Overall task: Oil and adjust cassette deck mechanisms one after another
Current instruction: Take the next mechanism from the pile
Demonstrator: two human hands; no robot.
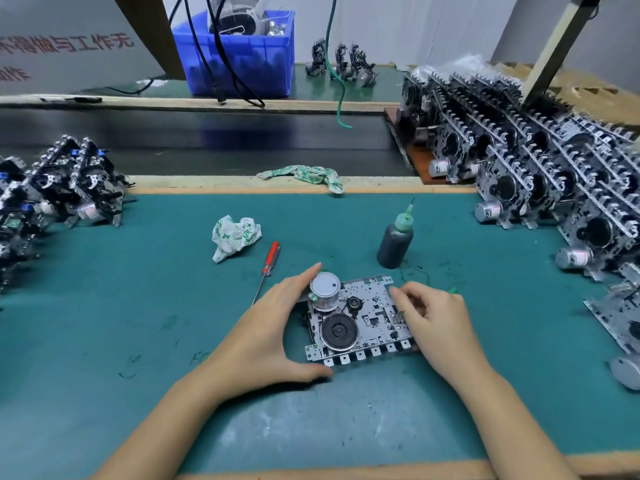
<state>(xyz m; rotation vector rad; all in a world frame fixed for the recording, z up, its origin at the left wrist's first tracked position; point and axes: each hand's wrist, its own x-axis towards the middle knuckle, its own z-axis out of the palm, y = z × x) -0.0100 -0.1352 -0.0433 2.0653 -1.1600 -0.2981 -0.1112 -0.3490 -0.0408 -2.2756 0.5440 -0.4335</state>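
1. The left hand (266, 337) cradles the left side of a cassette deck mechanism (360, 322): fingers behind its silver motor (325, 291), thumb curled along the near left corner, so the hand grips it.
2. The right hand (438, 322) rests on the mechanism's right end with fingers curled down onto the metal plate; whether they pinch a part cannot be told.
3. The mechanism lies flat on the green bench mat (138, 323), near the front edge, flywheel (338, 331) facing up.
4. Just behind it stands a dark oil bottle (394, 242) with a green nozzle; a red-handled screwdriver (268, 263) lies to its left, beside a crumpled rag (235, 237).
5. Rows of mechanisms (540, 174) stand at the right; another group (65, 185) stands at the left.
6. A blue bin (239, 53) sits at the back; red Chinese writing on the wall sign (69, 46) is partly cut off, reading roughly "与工作无".
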